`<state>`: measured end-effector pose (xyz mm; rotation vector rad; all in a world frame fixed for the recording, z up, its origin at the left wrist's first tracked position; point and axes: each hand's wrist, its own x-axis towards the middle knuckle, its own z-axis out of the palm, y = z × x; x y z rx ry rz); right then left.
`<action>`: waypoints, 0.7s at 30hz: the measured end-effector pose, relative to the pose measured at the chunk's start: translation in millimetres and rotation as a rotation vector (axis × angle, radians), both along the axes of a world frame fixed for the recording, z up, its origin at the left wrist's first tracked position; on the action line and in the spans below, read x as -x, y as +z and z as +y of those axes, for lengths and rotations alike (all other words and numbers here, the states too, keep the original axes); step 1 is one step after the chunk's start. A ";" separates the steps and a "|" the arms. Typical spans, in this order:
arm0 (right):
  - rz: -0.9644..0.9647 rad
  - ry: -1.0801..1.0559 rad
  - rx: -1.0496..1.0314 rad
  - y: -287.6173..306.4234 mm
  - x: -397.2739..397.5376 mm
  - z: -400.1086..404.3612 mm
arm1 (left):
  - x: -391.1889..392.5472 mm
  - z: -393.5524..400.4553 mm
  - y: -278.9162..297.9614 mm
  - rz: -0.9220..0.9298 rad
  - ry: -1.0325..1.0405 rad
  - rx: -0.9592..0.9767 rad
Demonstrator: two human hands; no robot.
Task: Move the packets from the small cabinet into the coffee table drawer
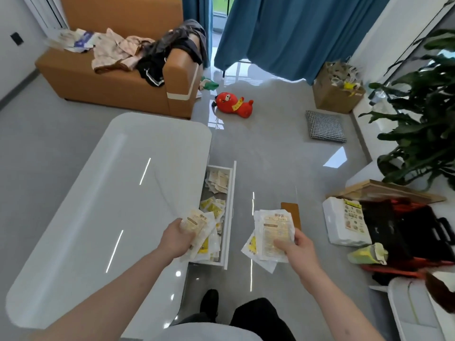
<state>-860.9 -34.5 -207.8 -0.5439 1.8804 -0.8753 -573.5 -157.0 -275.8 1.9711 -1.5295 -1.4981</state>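
The white coffee table [103,207] has its side drawer [230,212] pulled out to the right, with several white and yellow packets [218,180] lying inside. My left hand [176,238] grips a bunch of packets [199,223] over the near end of the drawer. My right hand [299,247] grips another stack of packets [272,233] above the floor, to the right of the drawer. The small cabinet is not clearly in view.
An orange sofa [118,82] piled with clothes stands beyond the table. On the floor lie a red plush toy [234,104], a checked cushion [325,126] and a cardboard box [337,92]. A plant [423,114] and a white box with bags [344,222] crowd the right side.
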 end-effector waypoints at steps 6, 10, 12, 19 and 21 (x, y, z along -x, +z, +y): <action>-0.013 0.115 -0.052 -23.9 42.2 -67.2 | 43.4 -27.2 -35.0 -0.026 0.134 -0.118; -0.044 0.239 -0.087 -37.1 68.8 -116.6 | 60.8 -38.5 -49.6 -0.055 0.298 -0.194; -0.054 0.310 -0.118 -50.8 82.5 -143.8 | 68.5 -46.8 -63.3 -0.089 0.341 -0.204; -0.024 0.478 -0.227 -138.3 102.1 -229.5 | 94.3 -81.8 -142.7 -0.191 0.423 -0.280; -0.013 0.520 -0.256 -171.0 99.2 -247.7 | 95.7 -91.5 -178.0 -0.197 0.424 -0.301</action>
